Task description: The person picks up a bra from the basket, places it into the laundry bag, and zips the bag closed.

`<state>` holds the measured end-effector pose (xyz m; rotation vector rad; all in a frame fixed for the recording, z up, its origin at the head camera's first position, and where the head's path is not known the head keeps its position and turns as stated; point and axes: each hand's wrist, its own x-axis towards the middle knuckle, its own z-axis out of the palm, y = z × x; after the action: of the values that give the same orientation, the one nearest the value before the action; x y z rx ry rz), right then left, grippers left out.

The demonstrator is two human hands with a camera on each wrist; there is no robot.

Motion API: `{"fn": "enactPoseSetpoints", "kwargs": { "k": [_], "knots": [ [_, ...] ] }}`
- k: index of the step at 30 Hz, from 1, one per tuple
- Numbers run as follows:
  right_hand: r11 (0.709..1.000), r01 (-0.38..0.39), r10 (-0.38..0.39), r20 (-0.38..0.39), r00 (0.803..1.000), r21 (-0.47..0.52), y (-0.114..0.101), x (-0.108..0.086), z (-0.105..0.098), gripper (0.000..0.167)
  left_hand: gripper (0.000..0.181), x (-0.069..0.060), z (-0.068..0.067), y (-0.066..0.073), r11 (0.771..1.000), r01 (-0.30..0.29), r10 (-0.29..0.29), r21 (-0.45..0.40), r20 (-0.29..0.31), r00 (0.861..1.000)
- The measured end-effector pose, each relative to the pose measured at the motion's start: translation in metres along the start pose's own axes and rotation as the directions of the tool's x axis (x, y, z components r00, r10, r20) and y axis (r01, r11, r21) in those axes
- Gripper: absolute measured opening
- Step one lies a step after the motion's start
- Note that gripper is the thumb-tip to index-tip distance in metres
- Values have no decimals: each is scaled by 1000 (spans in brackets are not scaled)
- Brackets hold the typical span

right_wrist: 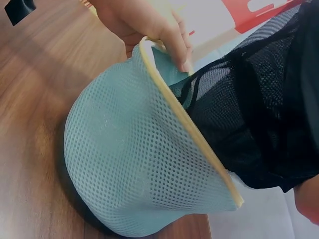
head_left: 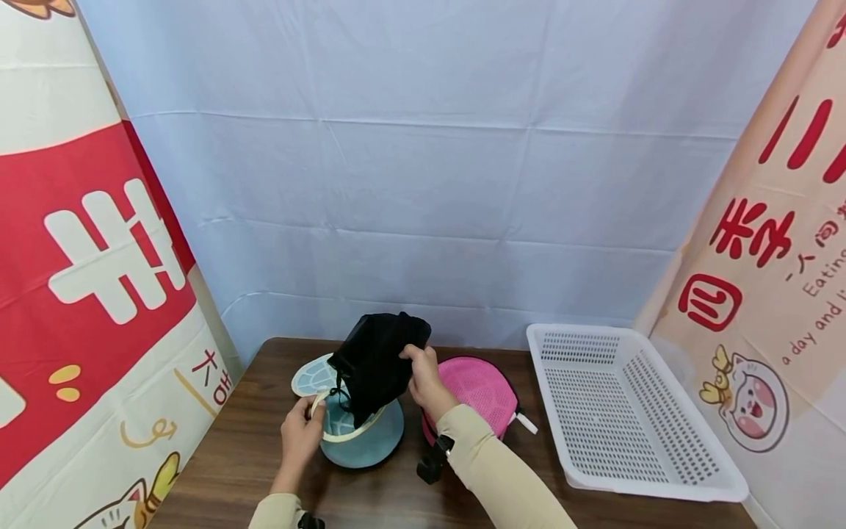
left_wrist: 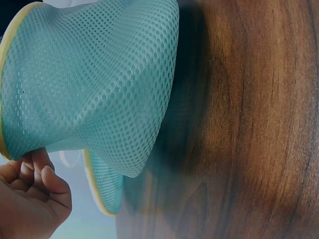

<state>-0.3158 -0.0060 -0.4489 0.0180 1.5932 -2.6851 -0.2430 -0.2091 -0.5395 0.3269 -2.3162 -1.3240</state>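
A teal mesh laundry bag [head_left: 363, 450] with a cream-yellow zip rim stands on the table, its round lid [head_left: 312, 378] folded back to the far left. My left hand [head_left: 301, 439] pinches the rim at its left side; the left wrist view shows those fingers [left_wrist: 44, 172] at the edge. Above the opening, my right hand [head_left: 424, 376] grips a black mesh-and-cloth item [head_left: 383, 360] with a thin drawstring. The item's lower end hangs inside the rim, as the right wrist view of the black fabric [right_wrist: 219, 112] shows. Its exact kind is unclear.
Just right of the teal bag sits a pink mesh bag [head_left: 477, 389] with a white tab [head_left: 526, 422]. A white perforated plastic basket [head_left: 654, 488] stands at the right of the brown wooden table [head_left: 225, 463]. Cloth curtains [head_left: 423, 184] hang behind and at both sides.
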Motion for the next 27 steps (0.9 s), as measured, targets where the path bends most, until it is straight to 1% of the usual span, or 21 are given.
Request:
{"fn": "enactPoseSetpoints", "kwargs": {
  "k": [4,9,14,17,21,27],
  "knots": [
    [1000,-12,12,17,1000,-24,3,0,-1,24,13,1,0,0,1000,-6,6,7,-2,1000],
    [1000,-7,7,45,999,0,9,1,-1,23,13,1,0,-1,1000,-12,12,12,-3,1000],
    [999,-21,23,61,998,-25,14,1,-1,32,12,0,2,-2,1000,-19,19,6,-10,1000],
    [999,-15,18,69,997,-39,17,2,-1,37,10,0,2,-2,1000,-19,19,0,-19,1000],
    [999,10,-7,83,996,-45,20,5,0,34,9,0,3,-1,1000,-16,16,-10,-21,1000],
    [998,9,-3,108,994,-61,23,8,-1,29,6,1,2,-2,1000,-27,27,-3,-31,999]
  ]
}}
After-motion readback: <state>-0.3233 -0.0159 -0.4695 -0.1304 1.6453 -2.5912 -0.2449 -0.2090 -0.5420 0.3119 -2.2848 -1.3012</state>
